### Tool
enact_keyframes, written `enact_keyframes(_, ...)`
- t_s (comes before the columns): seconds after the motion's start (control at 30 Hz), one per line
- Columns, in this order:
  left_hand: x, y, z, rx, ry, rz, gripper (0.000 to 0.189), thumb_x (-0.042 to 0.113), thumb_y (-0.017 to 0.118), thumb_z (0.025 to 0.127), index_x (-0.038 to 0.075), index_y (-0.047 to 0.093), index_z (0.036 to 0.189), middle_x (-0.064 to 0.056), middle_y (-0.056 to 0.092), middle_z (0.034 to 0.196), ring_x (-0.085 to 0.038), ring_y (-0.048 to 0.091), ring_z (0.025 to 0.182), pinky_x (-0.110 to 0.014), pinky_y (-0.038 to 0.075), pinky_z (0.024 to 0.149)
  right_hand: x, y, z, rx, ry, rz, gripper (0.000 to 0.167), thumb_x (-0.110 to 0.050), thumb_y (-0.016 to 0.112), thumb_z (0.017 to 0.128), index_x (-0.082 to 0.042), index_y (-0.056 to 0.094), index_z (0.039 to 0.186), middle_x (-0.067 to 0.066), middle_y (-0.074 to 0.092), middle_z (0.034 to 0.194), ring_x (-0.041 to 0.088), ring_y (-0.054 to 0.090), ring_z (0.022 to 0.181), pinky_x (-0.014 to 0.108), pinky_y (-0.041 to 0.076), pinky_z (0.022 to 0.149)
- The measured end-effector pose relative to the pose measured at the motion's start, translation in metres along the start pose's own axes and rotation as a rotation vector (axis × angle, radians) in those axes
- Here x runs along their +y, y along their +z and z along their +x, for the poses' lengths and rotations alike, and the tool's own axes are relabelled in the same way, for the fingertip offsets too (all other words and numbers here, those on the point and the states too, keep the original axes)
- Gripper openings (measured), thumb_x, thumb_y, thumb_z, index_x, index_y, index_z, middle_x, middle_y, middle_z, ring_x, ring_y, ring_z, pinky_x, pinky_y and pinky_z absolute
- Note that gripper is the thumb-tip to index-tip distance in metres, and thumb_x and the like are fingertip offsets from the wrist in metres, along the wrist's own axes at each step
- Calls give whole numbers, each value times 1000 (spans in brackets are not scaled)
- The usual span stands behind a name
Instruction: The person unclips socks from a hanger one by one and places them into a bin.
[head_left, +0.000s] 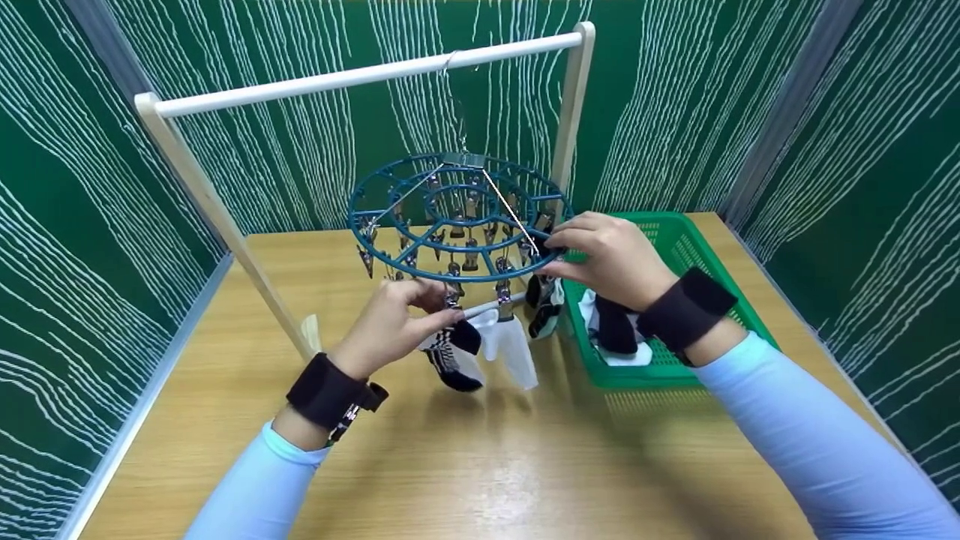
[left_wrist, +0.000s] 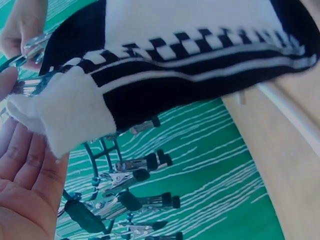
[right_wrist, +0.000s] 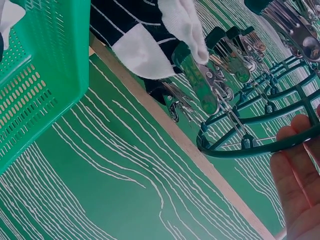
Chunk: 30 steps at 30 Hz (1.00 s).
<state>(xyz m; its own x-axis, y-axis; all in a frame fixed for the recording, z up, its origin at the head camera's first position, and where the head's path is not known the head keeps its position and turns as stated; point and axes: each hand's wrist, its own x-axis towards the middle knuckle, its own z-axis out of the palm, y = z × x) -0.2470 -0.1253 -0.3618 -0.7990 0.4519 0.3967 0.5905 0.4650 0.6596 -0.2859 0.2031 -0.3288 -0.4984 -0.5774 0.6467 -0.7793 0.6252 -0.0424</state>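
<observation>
A round blue-green clip hanger [head_left: 424, 276] hangs by a hook from a rack's bar, with several metal clips below it. My left hand [head_left: 386, 322] pinches the cuff of a black-and-white checked sock [head_left: 454, 364] beside a clip; in the left wrist view, the sock's white cuff [left_wrist: 75, 112] lies against my fingers [left_wrist: 30, 162]. My right hand [head_left: 611, 255] grips the hanger's right rim between thumb and fingers; in the right wrist view, fingers [right_wrist: 295, 170] touch the rim [right_wrist: 260, 149]. Beside the checked sock, a white sock [head_left: 514, 349] hangs from a clip.
A green basket [head_left: 701, 247] holding black and white socks [head_left: 619, 330] stands on the right of the wooden table [head_left: 480, 472]. The rack's white bar [head_left: 330, 79] runs overhead between wooden posts [head_left: 217, 210]. Another dark patterned sock [head_left: 546, 315] hangs near the basket. Green walls enclose the table.
</observation>
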Motion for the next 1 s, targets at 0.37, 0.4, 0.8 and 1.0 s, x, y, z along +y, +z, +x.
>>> enact_keyframes(0.37, 5, 2, 0, 35, -31, -27, 23, 15, 85, 95, -1, 80, 111, -13, 83, 104, -28, 78, 94, -49, 63, 92, -4, 0, -3, 8, 27, 6, 32, -23, 93, 88, 2, 82, 107, 19, 82, 105, 35, 77, 97, 48, 66, 86)
enact_keyframes(0.4, 5, 2, 0, 38, -33, -24, 23, 15, 85, 95, -2, 80, 111, -14, 83, 104, -28, 78, 94, -48, 63, 93, -5, 0, -4, 10, 29, 6, 33, -23, 92, 88, 2, 82, 108, 19, 82, 106, 35, 77, 98, 48, 66, 87)
enact_keyframes(0.8, 8, 4, 0, 67, -5, -33, 18, 13, 86, 93, 0, 80, 102, -11, 81, 92, -21, 74, 83, -36, 62, 82, -17, 0, -16, 80, 111, 51, 42, -20, 90, 92, 5, 77, 123, 24, 77, 126, 41, 72, 120, 54, 61, 103)
enact_keyframes(1.0, 6, 7, 0, 85, 28, -32, 15, 12, 87, 92, 0, 80, 100, -9, 82, 90, -20, 75, 80, -33, 63, 80, -32, 6, -28, 221, 133, 98, 38, -8, 89, 89, 9, 74, 121, 26, 76, 123, 42, 72, 116, 56, 61, 99)
